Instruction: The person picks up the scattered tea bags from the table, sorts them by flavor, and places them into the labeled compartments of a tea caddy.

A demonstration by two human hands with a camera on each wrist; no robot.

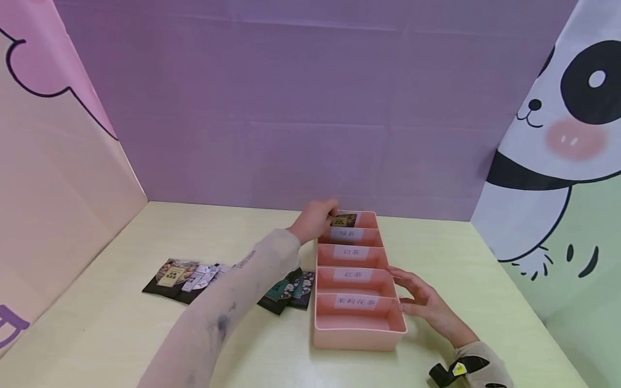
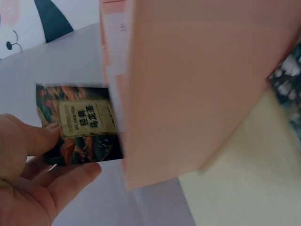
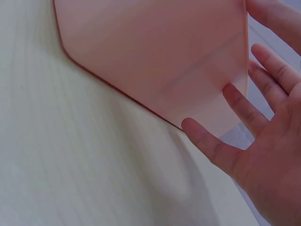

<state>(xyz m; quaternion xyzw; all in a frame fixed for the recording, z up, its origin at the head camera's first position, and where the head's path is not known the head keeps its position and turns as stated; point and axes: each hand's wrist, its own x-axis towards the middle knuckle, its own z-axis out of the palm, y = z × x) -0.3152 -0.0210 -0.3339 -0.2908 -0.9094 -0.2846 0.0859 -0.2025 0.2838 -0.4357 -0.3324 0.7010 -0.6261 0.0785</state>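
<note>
My left hand (image 1: 314, 220) is at the far end of a pink divided box (image 1: 356, 338). In the left wrist view, its thumb and fingers pinch a dark tea sachet (image 2: 87, 125) with a yellow label, the sachet's far end passing behind the box wall. From the head view this sachet (image 1: 344, 220) shows in the rearmost compartment. On the box's right side rests my right hand (image 1: 429, 304), its fingers spread and extended; the right wrist view shows fingertips (image 3: 230, 92) against the outer wall. Paper labels with Chinese characters mark the compartments.
Left of the box, a dark sachet with a yellow label (image 1: 172, 275) overlaps a silvery-labelled sachet (image 1: 201, 277), partly behind my left sleeve. Green-labelled sachets (image 1: 277, 293) lie close beside the box. A purple backdrop (image 1: 310, 108) stands behind the table.
</note>
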